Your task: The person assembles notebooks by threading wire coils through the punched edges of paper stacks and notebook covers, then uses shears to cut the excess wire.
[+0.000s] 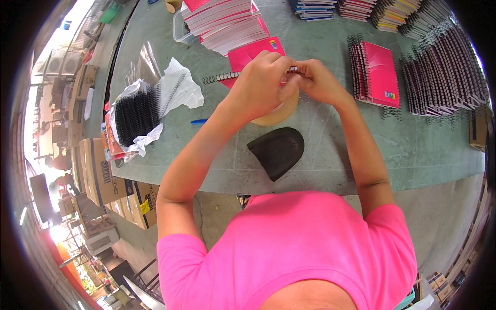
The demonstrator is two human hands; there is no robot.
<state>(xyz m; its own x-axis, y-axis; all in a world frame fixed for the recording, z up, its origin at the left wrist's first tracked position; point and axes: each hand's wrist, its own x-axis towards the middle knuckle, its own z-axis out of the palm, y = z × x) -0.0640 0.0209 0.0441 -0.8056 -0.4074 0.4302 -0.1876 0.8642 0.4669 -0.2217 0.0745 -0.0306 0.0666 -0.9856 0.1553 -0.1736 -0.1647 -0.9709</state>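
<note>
My left hand (pixel 262 82) is closed around the edge of a pink-covered notebook (pixel 253 53), with a black spiral binding coil (pixel 221 77) running along that edge. The coil's free end sticks out to the left of the hand. On the right, my right hand (pixel 321 81) pinches the coil's other end, where a few white-backed loops show between the hands. My fingers hide most of the bound edge. Beneath the hands is a round, yellowish-tan thing (pixel 276 114), partly covered. Nearer to me lies a dark, rounded pad-like piece (pixel 279 151).
Left on the green table (pixel 320 150) lies a bundle of black coils (pixel 137 116) on white paper, near a blue pen-like thing (pixel 199 122). Pink-edged stacks (pixel 227 23) stand behind. At right are coil-bound pink notebooks (pixel 380 72) and larger stacks (pixel 442 72).
</note>
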